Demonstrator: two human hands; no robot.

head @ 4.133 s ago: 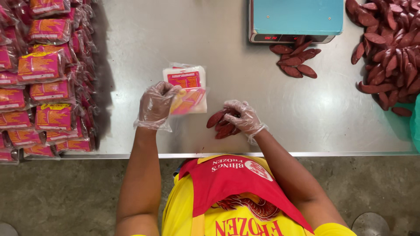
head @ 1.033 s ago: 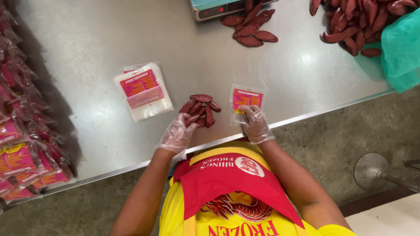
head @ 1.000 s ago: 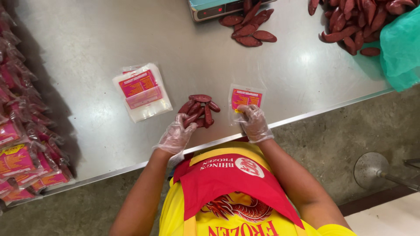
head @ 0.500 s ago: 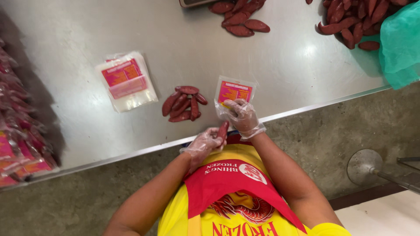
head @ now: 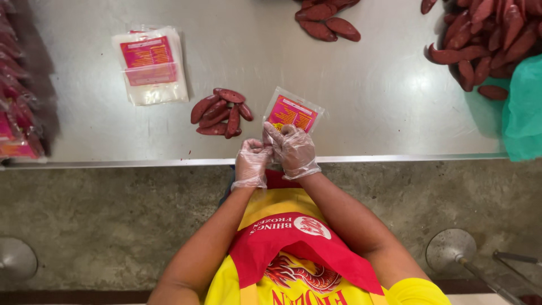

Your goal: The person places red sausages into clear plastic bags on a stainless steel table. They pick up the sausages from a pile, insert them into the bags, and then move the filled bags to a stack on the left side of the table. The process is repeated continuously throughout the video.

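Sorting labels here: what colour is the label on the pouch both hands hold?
Pink and orange label on the pouch; head view.

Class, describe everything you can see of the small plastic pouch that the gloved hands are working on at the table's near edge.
The pouch is a small clear plastic bag with a pink and orange printed label. It looks flat and empty, lying tilted on the steel table near its front edge, to the right of a little pile of dark red sausages. The right hand grips its near end, and the left hand meets it there; both wear thin clear gloves.
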